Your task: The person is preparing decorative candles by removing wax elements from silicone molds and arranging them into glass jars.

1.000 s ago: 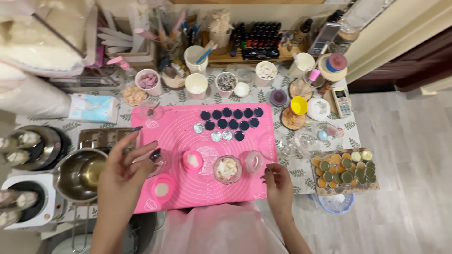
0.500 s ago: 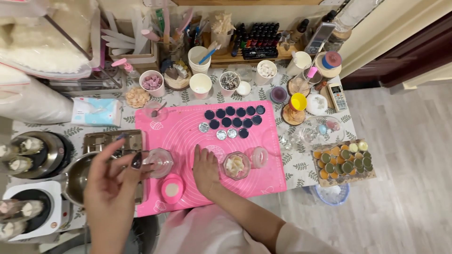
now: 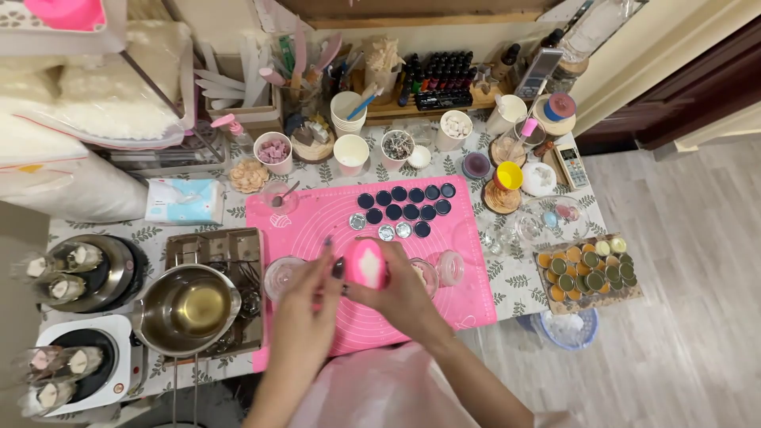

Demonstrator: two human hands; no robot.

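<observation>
The mat (image 3: 317,218) is bright pink with thin white drawings. The little mould (image 3: 365,264) is pink with white inside. The lids (image 3: 408,202) on the mat are dark blue. The tablecloth (image 3: 507,277) is white with a green leaf pattern. The pot (image 3: 187,308) is shiny silver with yellow liquid in it. The tins (image 3: 587,276) are green, orange and pale yellow. One cup (image 3: 507,175) is yellow.

Two bare forearms, left hand (image 3: 305,321) and right hand (image 3: 396,297) without gloves or rings, long dark-polished nails on the fingers (image 3: 326,247), pale pink garment at the lap.
</observation>
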